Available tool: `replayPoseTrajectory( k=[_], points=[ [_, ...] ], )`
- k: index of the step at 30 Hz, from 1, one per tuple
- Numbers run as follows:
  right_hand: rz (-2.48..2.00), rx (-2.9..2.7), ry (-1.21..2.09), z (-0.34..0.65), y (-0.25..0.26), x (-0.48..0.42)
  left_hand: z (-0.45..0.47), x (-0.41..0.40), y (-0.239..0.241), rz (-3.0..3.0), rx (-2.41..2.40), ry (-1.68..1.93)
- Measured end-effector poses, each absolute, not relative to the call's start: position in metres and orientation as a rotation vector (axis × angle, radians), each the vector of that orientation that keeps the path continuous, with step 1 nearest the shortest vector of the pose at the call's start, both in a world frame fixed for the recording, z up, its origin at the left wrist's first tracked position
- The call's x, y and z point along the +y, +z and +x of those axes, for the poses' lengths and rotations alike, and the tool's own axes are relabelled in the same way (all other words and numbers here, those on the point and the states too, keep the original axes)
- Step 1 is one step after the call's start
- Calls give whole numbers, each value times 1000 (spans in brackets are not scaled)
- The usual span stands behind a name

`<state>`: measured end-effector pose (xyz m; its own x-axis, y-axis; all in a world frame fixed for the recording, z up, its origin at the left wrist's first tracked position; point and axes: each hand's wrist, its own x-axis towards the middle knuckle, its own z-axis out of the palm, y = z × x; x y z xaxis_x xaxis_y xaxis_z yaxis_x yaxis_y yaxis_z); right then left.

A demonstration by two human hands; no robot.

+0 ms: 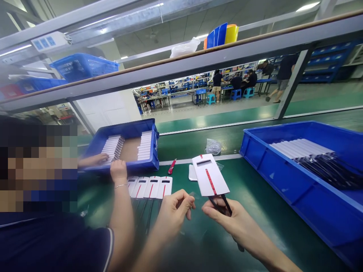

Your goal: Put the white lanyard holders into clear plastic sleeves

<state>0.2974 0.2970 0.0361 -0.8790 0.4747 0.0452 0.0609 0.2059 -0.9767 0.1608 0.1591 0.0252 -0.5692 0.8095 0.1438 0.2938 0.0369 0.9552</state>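
Observation:
My right hand grips thin black strips by their lower end, and a white card with a red stripe and a dark slot stands up from them above the green belt. My left hand is closed in a loose pinch just left of it, thumb against fingers; what it holds is too small to name. A row of several similar white cards with black strips lies on the belt to the left.
A co-worker's hands rest at a small blue tray of white cards on the left. A large blue bin of packaged strips stands on the right. A red cutter and a crumpled plastic bag lie farther back.

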Motion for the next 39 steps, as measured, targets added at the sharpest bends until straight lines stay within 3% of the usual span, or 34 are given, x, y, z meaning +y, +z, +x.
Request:
replayPoseTrajectory(
  k=[6, 12, 16, 23, 32, 39],
  points=[
    [-530, -2105, 1659, 295, 25, 297, 168, 164, 27, 1150, 1947, 1513],
    [-554, -2043, 1601, 292, 12, 299, 187, 169, 29, 1347, 2560, 1694],
    [-556, -2037, 1593, 291, 10, 298, 192, 178, 34, 1287, 2320, 1499],
    [-526, -2147, 1663, 298, 12, 313, 188, 187, 33, 1296, 2133, 1456],
    [-684, -2157, 1492, 296, -7, 329, 189, 185, 31, 1313, 2378, 1252],
    [-601, -2178, 1593, 291, -8, 322, 198, 197, 19, 1402, 2449, 1206]
  ],
)
